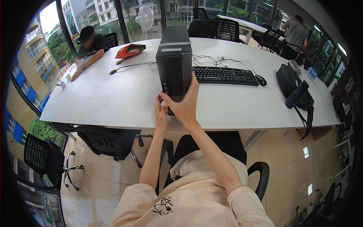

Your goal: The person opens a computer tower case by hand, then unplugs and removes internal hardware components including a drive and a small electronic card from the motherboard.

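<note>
A black desktop computer tower (pixel 169 70) stands upright on the white table (pixel 102 102) in front of me, its narrow front towards me. My left hand (pixel 161 113) is at the lower left of its front, fingers curled against the casing. Around the lower right corner goes my right hand (pixel 187 106), thumb across the front and fingers along the perforated right side. The tower's bottom edge is partly hidden by my hands. A light strip, perhaps tape or a strap, crosses its top near the front.
Right of the tower lie a black keyboard (pixel 227 75), a mouse (pixel 260 80) and loose cables. Farther right is a dark backpack (pixel 283 77) with a bottle (pixel 297 94). A red bag (pixel 130 50) lies back left, near a seated person (pixel 99 44). An office chair (pixel 106 140) stands at the near edge.
</note>
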`<move>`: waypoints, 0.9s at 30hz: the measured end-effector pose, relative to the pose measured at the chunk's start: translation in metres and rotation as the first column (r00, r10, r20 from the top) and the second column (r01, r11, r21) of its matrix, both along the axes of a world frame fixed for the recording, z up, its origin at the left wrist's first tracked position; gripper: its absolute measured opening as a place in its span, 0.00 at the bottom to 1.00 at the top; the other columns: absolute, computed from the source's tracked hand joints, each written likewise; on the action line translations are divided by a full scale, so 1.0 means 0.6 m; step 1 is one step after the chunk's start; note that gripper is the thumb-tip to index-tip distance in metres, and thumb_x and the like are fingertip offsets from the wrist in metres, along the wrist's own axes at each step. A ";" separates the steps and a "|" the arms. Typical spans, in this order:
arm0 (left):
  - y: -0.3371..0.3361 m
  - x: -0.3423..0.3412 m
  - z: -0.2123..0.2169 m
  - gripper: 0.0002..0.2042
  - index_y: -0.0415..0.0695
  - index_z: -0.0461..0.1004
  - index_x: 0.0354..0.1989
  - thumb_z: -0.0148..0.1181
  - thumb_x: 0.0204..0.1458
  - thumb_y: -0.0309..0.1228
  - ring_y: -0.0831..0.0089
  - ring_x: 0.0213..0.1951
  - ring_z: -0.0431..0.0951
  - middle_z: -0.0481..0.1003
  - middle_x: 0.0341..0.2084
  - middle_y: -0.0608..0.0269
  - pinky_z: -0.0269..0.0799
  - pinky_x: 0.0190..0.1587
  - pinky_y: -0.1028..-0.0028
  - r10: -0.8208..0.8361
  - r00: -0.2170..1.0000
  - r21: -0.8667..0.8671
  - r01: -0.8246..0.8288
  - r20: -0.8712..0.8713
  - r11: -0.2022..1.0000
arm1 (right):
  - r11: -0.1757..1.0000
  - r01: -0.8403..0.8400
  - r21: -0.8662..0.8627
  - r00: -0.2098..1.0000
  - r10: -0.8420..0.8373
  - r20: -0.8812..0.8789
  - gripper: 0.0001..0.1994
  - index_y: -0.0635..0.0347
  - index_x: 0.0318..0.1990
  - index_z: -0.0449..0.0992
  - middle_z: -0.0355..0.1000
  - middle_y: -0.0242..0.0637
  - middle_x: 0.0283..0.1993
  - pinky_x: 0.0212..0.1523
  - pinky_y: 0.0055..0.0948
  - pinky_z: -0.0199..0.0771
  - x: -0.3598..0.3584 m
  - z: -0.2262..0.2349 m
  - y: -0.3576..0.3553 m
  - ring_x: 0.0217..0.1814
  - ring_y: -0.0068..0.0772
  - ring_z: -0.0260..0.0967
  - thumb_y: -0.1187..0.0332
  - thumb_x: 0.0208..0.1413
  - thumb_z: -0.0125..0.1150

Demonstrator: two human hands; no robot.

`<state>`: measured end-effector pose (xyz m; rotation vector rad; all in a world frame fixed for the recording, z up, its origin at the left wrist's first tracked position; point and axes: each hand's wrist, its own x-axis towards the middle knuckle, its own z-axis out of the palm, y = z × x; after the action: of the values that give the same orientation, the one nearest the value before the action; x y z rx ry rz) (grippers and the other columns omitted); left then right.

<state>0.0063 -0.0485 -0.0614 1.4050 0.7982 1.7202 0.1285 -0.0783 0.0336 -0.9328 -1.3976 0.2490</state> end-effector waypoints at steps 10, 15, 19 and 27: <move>-0.004 0.008 0.012 0.26 0.36 0.63 0.70 0.48 0.71 0.41 0.66 0.64 0.68 0.70 0.62 0.53 0.62 0.67 0.67 -0.002 0.993 -0.042 0.007 0.116 0.999 | 0.938 0.344 0.040 0.937 -0.345 0.044 0.55 0.71 0.71 0.48 0.55 0.55 0.61 0.64 0.51 0.62 -0.044 0.039 0.024 0.65 0.56 0.56 0.64 0.38 0.80; -0.015 0.008 0.020 0.26 0.40 0.64 0.69 0.46 0.71 0.45 0.68 0.66 0.68 0.68 0.64 0.56 0.65 0.66 0.66 0.064 0.998 -0.052 -0.064 0.001 0.997 | 0.956 0.294 -0.006 0.955 -0.293 0.033 0.56 0.71 0.71 0.48 0.56 0.53 0.60 0.63 0.47 0.63 -0.019 0.043 0.012 0.64 0.52 0.57 0.65 0.36 0.80; -0.016 0.008 0.024 0.23 0.40 0.65 0.68 0.46 0.72 0.41 0.65 0.66 0.68 0.69 0.65 0.55 0.65 0.65 0.65 0.095 0.995 -0.064 -0.093 0.031 0.994 | 0.976 0.213 0.037 0.977 -0.214 0.022 0.57 0.70 0.71 0.48 0.58 0.51 0.60 0.64 0.43 0.66 0.024 0.043 -0.010 0.64 0.50 0.61 0.66 0.34 0.80; -0.010 0.010 0.026 0.27 0.39 0.62 0.71 0.48 0.71 0.44 0.59 0.71 0.63 0.64 0.70 0.50 0.60 0.71 0.61 0.124 0.992 -0.196 -0.121 0.006 0.973 | 0.994 -0.105 0.015 0.994 0.105 -0.009 0.64 0.64 0.75 0.46 0.61 0.50 0.65 0.69 0.40 0.65 0.196 0.021 -0.038 0.69 0.45 0.62 0.63 0.30 0.85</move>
<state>0.0123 -0.0543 -0.0457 1.2282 1.0332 1.6925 0.2459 -0.1010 0.0460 -0.8461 -1.4395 0.3218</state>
